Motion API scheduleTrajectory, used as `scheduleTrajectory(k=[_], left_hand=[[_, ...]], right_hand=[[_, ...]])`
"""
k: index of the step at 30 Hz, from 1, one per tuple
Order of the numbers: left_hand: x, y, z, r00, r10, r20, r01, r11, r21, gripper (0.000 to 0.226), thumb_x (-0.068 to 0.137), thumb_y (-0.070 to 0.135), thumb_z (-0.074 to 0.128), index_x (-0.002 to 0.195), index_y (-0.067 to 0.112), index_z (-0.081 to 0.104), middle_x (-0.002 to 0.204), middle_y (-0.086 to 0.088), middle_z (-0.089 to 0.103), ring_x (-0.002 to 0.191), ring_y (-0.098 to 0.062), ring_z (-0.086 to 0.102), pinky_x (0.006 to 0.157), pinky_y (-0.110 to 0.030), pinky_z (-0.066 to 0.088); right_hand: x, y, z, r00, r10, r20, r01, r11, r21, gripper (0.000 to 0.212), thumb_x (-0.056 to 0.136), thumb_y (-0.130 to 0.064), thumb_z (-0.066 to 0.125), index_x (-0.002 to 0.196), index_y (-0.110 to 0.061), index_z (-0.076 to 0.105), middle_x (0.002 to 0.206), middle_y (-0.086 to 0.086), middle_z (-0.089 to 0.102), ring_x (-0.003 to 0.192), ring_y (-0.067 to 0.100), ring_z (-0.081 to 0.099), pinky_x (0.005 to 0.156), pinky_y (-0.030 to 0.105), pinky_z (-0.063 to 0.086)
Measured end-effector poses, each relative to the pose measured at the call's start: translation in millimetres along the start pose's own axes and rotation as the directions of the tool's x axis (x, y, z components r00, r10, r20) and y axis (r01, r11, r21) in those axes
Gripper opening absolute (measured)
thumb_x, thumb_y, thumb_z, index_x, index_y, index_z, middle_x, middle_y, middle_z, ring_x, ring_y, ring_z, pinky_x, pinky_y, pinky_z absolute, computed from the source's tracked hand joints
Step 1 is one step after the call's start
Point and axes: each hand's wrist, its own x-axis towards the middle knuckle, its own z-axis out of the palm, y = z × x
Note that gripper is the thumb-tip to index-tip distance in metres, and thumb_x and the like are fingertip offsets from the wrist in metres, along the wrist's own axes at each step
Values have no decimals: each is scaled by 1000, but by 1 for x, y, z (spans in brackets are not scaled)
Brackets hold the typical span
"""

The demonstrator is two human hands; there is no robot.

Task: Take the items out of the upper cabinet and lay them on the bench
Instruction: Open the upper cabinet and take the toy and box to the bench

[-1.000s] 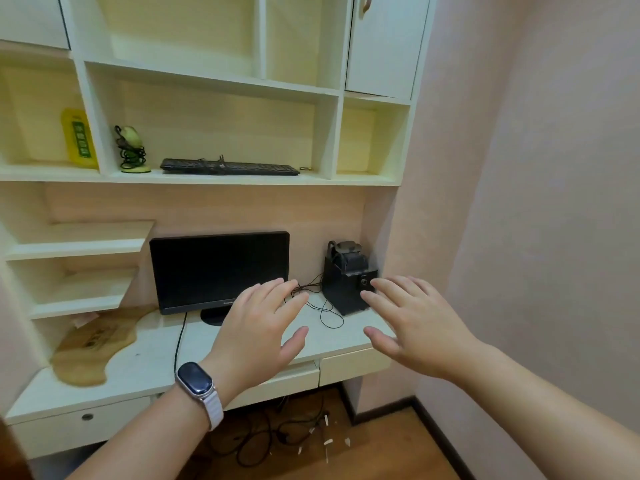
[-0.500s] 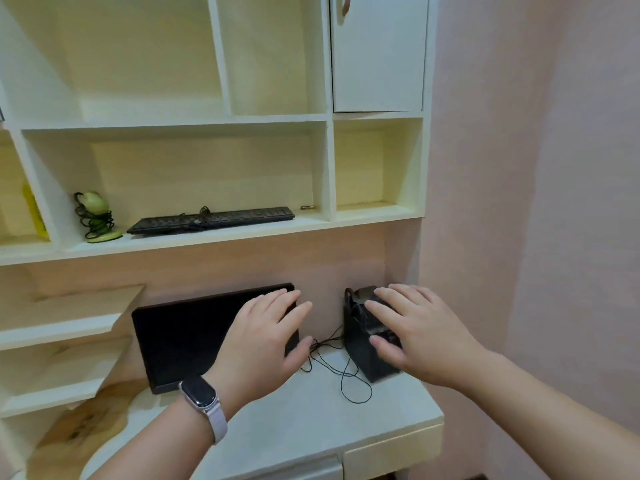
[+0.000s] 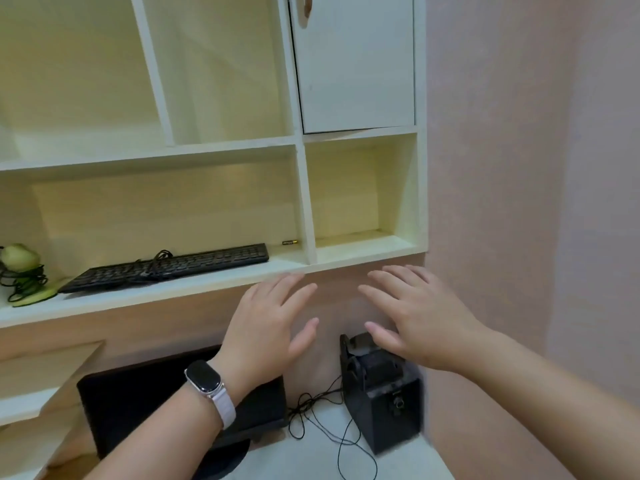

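The upper cabinet's white door is closed at the top right, its handle at the door's left edge. Whatever is inside is hidden. My left hand, with a watch on its wrist, is raised with straight fingers, holding nothing. My right hand is raised beside it, fingers spread and empty. Both hands hover below the shelf edge, well under the door. The white bench lies at the bottom.
A black keyboard and a small battery lie on the open shelf. A green object wound with cable stands at the left. On the bench stand a black monitor and a black box device with loose cords. A pink wall closes the right.
The view has tilted up and come closer to the shelves. Both hands have risen from in front of the monitor and black device to just under the shelf edge.
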Motion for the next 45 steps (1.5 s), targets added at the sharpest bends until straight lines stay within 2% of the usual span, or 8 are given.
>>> scheduleTrajectory(k=[8,14,21,24,31,36,41,45], left_hand=[[79,-52,31,982,89,-166,-88,996,17,43,85,40,59,119,15,66,127,-7,62,117,-29,57,92,-43,45],[149,-102,26,944,73,-321,-83,996,-19,46,86,42,55,123,16,65,131,-6,60,122,-28,54,98,-42,38],[217,-140,29,857,255,-447,-227,967,115,44,84,37,60,119,12,67,127,-11,62,118,-31,55,100,-44,39],[233,-146,37,832,302,-466,-253,953,166,43,83,36,61,118,11,67,126,-12,63,116,-32,57,97,-46,43],[252,-164,57,813,363,-455,-258,926,277,40,82,32,62,116,11,67,128,-12,62,122,-32,55,102,-47,40],[256,-172,69,783,398,-477,-245,904,352,39,86,35,58,116,14,69,135,-10,59,128,-29,53,105,-46,37],[257,-172,77,773,393,-499,-223,903,366,41,88,37,52,119,16,69,138,-8,57,133,-26,48,110,-44,29],[258,-172,84,769,380,-514,-198,906,374,44,91,37,46,120,15,69,141,-9,55,136,-26,43,113,-45,24]], right_hand=[[64,33,15,999,22,-42,-26,994,-103,51,87,-52,45,120,-18,64,123,6,64,114,30,59,95,44,47],[133,58,14,991,-34,-132,1,970,-242,52,86,-51,47,120,-17,66,123,8,65,114,30,60,98,44,44],[216,71,7,971,-110,-213,19,922,-386,52,89,-50,52,126,-15,62,126,10,62,117,31,56,99,44,44],[246,78,2,947,-179,-268,54,908,-415,50,88,-47,54,124,-13,62,125,10,62,116,30,56,98,42,41],[303,100,-17,900,-342,-269,160,834,-527,46,88,-41,53,122,-12,62,127,9,60,119,30,54,99,42,43],[331,122,-21,873,-449,-191,250,748,-615,49,90,-44,49,125,-12,60,131,9,59,126,30,50,104,46,40],[339,143,-13,831,-522,-191,296,707,-642,49,94,-47,45,120,-9,62,137,12,56,135,31,44,109,48,35],[346,146,-20,794,-576,-194,336,683,-649,43,92,-45,48,110,-10,64,128,10,61,136,29,43,111,49,33]])
